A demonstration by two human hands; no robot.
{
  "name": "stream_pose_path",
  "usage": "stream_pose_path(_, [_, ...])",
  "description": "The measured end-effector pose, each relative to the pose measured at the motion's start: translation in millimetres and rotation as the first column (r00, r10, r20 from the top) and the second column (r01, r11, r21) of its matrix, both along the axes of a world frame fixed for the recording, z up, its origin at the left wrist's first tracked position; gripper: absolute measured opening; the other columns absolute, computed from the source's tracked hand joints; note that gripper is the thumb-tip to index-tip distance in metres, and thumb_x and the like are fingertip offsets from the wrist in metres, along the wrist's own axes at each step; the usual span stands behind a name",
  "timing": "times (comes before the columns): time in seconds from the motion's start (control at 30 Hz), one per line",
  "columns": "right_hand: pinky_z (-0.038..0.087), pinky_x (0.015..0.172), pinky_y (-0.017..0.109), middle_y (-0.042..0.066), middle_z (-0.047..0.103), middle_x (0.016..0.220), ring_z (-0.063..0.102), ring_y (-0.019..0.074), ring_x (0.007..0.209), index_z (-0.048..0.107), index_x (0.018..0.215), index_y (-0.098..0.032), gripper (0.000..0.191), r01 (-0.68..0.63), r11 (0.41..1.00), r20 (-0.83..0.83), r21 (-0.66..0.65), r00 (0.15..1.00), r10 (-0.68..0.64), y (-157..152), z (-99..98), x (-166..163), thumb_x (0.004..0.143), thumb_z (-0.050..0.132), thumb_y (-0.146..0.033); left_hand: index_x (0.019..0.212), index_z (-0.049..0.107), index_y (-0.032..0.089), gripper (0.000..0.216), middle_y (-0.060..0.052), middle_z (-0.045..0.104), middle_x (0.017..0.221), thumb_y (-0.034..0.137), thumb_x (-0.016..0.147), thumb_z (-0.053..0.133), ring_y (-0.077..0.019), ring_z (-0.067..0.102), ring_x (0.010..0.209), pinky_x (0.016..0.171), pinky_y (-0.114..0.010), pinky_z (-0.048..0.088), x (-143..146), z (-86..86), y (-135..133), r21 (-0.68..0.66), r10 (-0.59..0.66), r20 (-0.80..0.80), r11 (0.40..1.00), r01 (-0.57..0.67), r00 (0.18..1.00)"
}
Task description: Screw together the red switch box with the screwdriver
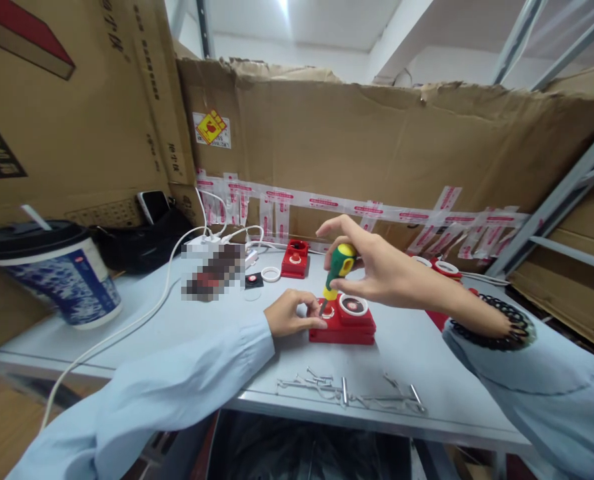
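Left of centre, a pixelated object (pixel 214 273) cannot be identified. At frame centre, the left hand (pixel 289 313) is partly curled, fingertips placed at the left end of the red box (pixel 344 332); whether anything is pinched cannot be told. Above this end, the green-and-yellow screwdriver (pixel 340 268) is held tilted, its tip hard to make out. Its handle is enclosed by thumb and fingers of the right hand (pixel 377 267), which is positioned above the box.
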State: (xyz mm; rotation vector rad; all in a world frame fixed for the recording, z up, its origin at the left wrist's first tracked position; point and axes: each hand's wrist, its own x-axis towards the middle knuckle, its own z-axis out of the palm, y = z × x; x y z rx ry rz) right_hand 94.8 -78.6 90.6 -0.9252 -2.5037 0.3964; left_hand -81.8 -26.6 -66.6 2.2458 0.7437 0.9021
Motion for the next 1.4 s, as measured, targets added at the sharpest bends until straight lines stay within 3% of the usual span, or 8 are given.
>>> stream_pose_path(0.1, [0.049, 0.070, 0.031, 0.001, 0.060, 0.087, 0.059, 0.0148, 0.076, 0.038, 0.117, -0.021, 0.051, 0.051, 0.997, -0.110, 0.054, 0.993, -0.045, -1.2, 4.1, 5.3, 0.072, 0.059, -0.012, 0.066, 0.054, 0.014, 0.030, 0.002, 0.058, 0.064, 0.039, 0.079, 0.064, -0.0103, 0.051, 0.061, 0.067, -0.024, 0.039, 1.9, -1.9, -2.8, 0.090, 0.030, -0.059, 0.996, -0.025, 0.998])
stream_pose_path(0.23, [0.052, 0.072, 0.035, 0.002, 0.061, 0.088, 0.062, 0.0177, 0.077, 0.038, 0.116, -0.023, 0.051, 0.122, 0.991, -0.305, 0.053, 0.947, -0.100, 1.3, 3.0, 18.4, 0.072, 0.064, -0.020, 0.073, 0.051, 0.015, 0.022, 0.001, 0.058, 0.071, 0.031, 0.088, 0.049, -0.0116, 0.049, 0.062, 0.071, -0.028, 0.035, 6.7, -3.1, -8.2, 0.345, 0.128, -0.237, 0.938, -0.040, 0.963])
stream_pose_path(0.33, [0.054, 0.073, 0.036, 0.003, 0.063, 0.089, 0.063, 0.0202, 0.081, 0.040, 0.114, -0.025, 0.051, 0.186, 0.981, -0.439, 0.061, 0.887, -0.141, 6.1, -4.9, 31.3, 0.071, 0.068, -0.025, 0.079, 0.052, 0.016, 0.019, -0.002, 0.060, 0.078, 0.025, 0.091, 0.041, -0.0136, 0.052, 0.068, 0.068, -0.029, 0.032, 10.6, -2.7, -10.0, 0.490, 0.179, -0.334, 0.872, 0.009, 0.925])
stream_pose_path(0.47, [0.054, 0.072, 0.035, 0.003, 0.064, 0.087, 0.063, 0.0195, 0.078, 0.043, 0.111, -0.026, 0.055, 0.257, 0.965, -0.566, 0.044, 0.803, -0.188, 16.9, -25.6, 48.4, 0.065, 0.074, -0.025, 0.073, 0.055, 0.016, 0.029, -0.001, 0.060, 0.070, 0.027, 0.094, 0.039, -0.0120, 0.054, 0.066, 0.067, -0.029, 0.028, 14.1, -2.6, -8.9, 0.567, 0.227, -0.354, 0.824, 0.015, 0.907])
stream_pose_path(0.73, [0.054, 0.078, 0.039, 0.003, 0.067, 0.084, 0.065, 0.0208, 0.082, 0.047, 0.102, -0.024, 0.053, 0.319, 0.926, -0.709, -0.202, 0.605, -0.363, 49.3, -76.3, 71.9, 0.061, 0.078, -0.034, 0.053, 0.049, 0.015, 0.046, 0.001, 0.057, 0.056, 0.039, 0.092, 0.045, -0.0094, 0.048, 0.054, 0.064, -0.029, 0.025, 14.9, -5.3, -7.0, 0.561, 0.280, -0.254, 0.822, -0.095, 0.926])
stream_pose_path(0.97, [0.057, 0.075, 0.041, 0.002, 0.066, 0.086, 0.065, 0.0196, 0.080, 0.048, 0.101, -0.024, 0.054, 0.278, 0.911, -0.733, -0.306, 0.541, -0.411, 56.1, -91.3, 76.9, 0.059, 0.080, -0.036, 0.058, 0.050, 0.016, 0.040, 0.000, 0.057, 0.060, 0.046, 0.085, 0.050, -0.0127, 0.050, 0.058, 0.066, -0.032, 0.028, 12.4, -3.0, -12.1, 0.575, 0.320, -0.232, 0.807, -0.136, 0.919])
stream_pose_path(1.17, [0.058, 0.073, 0.041, 0.003, 0.066, 0.085, 0.065, 0.0195, 0.079, 0.048, 0.101, -0.023, 0.056, 0.275, 0.907, -0.739, -0.318, 0.528, -0.419, 56.4, -94.6, 76.6, 0.057, 0.080, -0.038, 0.093, 0.056, 0.017, 0.017, -0.006, 0.061, 0.090, 0.027, 0.080, 0.051, -0.0166, 0.056, 0.077, 0.074, -0.031, 0.036, 0.0, 4.4, -13.4, 0.454, 0.055, -0.258, 0.888, 0.071, 0.965])
stream_pose_path(1.4, [0.058, 0.071, 0.039, 0.001, 0.066, 0.081, 0.065, 0.0176, 0.076, 0.047, 0.099, -0.022, 0.057, 0.240, 0.906, -0.754, -0.350, 0.501, -0.424, 57.5, -95.7, 77.0, 0.055, 0.081, -0.034, 0.083, 0.060, 0.015, 0.015, -0.007, 0.064, 0.084, 0.024, 0.087, 0.049, -0.0157, 0.058, 0.078, 0.073, -0.029, 0.041, -4.7, -0.8, -5.2, 0.323, -0.113, -0.119, 0.935, 0.146, 0.986])
